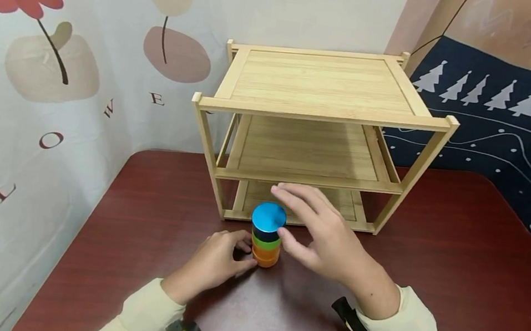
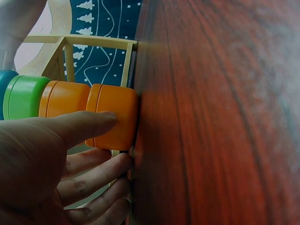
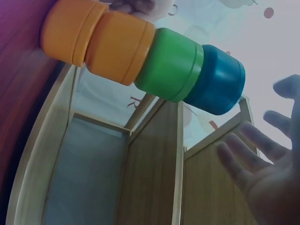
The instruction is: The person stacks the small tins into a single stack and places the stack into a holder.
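Note:
A stack of small round containers stands on the table in front of the shelf. From the bottom up it has a lower orange container (image 2: 118, 101), a second orange container (image 3: 121, 47), a green container (image 3: 169, 64) and a blue one (image 1: 269, 216) on top. My left hand (image 1: 217, 257) is low on the left side of the stack, its thumb across the lower orange container and its other fingers bent around the far side. My right hand (image 1: 324, 235) hovers beside the blue top with fingers spread, holding nothing; a gap shows between them in the right wrist view.
A wooden shelf (image 1: 326, 84) with three levels stands just behind the stack, its front legs close to it. Beneath everything is the dark red tabletop (image 1: 151, 195). Printed cloths (image 1: 129, 13) hang behind and beside the table.

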Demonstrator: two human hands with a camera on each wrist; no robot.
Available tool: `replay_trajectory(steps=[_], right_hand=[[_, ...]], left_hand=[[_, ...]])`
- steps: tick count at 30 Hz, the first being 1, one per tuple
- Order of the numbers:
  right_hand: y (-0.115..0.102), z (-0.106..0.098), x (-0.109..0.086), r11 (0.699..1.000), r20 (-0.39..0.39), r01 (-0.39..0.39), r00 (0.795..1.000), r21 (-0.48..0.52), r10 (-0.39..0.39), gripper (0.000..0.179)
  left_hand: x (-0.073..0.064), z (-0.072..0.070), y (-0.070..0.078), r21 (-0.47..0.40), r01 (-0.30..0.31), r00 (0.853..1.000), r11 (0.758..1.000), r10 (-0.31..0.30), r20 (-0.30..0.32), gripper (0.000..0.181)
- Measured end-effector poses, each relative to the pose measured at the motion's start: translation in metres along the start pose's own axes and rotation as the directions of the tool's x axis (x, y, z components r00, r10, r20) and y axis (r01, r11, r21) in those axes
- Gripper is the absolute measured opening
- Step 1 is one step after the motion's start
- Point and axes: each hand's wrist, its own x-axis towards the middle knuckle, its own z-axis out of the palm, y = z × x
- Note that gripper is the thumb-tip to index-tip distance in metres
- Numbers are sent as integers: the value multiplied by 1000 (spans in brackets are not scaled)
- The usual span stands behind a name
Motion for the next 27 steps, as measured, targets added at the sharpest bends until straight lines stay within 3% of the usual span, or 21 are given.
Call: replay_trajectory(steps=[3,6,11,27], right_hand=[[2,-1,-2,1000,-115,6,993,19,-3,49],[3,-3,-6,999,-160,-29,987,27,33,45],[5,-6,-15,994,-126,-100,987,31,103,45],[20,-7,-41,984,-36,-159,987,-87,156,50]], left_hand=[[0,1,-1,2,11,1000,1000,-11,7,33],[1,1,-1,-1,19,1000,1000,-19,15,33],[2,1,-1,-2,21,1000,1000,-21,15,33],[2,2,2,-6,35,999,999,-35,-2,31]])
